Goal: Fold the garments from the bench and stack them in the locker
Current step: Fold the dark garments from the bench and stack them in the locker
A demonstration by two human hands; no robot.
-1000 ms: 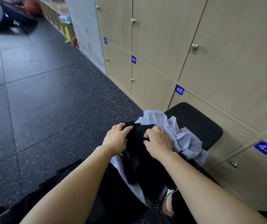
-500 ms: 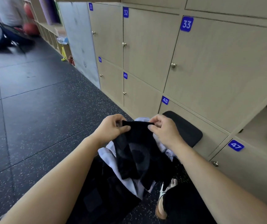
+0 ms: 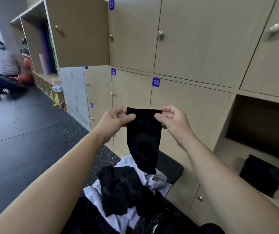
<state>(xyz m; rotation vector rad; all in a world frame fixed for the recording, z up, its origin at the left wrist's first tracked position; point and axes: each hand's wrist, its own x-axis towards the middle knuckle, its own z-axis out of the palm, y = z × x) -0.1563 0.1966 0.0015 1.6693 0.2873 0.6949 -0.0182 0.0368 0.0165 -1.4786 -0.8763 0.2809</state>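
A small black garment (image 3: 143, 139) hangs in the air in front of the lockers. My left hand (image 3: 114, 121) pinches its top left corner and my right hand (image 3: 173, 121) pinches its top right corner. Below it, a heap of black garments (image 3: 122, 188) and white garments (image 3: 152, 179) lies on the black padded bench (image 3: 171, 168). An open locker (image 3: 260, 125) at the right holds a folded black garment (image 3: 260, 176) on its floor.
Beige locker doors (image 3: 194, 39) with blue number tags fill the wall ahead; one upper door (image 3: 79, 32) stands swung open at the left. Dark speckled floor (image 3: 25, 132) stretches left. A person (image 3: 3, 63) sits far back left near open shelves.
Both hands lifted the black garment off the heap and raised it to chest height, stretched between them. The view tilted upward, bringing the open locker into sight.
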